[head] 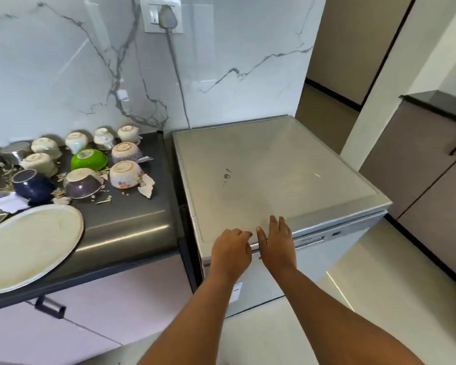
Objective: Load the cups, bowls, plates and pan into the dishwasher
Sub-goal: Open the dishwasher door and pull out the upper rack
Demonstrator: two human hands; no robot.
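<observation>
Domestic kitchen: marble-veined wall panels (221, 61) with a plugged socket (161, 15), a dark tabletop (132, 219) bearing upturned cups (128, 133) and bowls (89, 159), a freestanding dishwasher (274, 175), and handled cabinets (432, 164).

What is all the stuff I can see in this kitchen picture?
dishwasher: one, silver-grey, door shut, right of the counter
counter: one, dark grey, left side
pale cups: about six, cream or white, upside down at the back of the counter
patterned bowls: two, white with flowers, upside down near the counter's right edge
green bowl: one, upside down among the cups
purple bowl: one, upside down, in front of the green one
blue cup: one, dark blue, tipped over
plate: one, large, cream, front left, overhanging the edge
plug: one, grey, in the wall socket
left hand: fingers curled over the dishwasher's front top edge
right hand: fingers straight, at the same edge
</observation>
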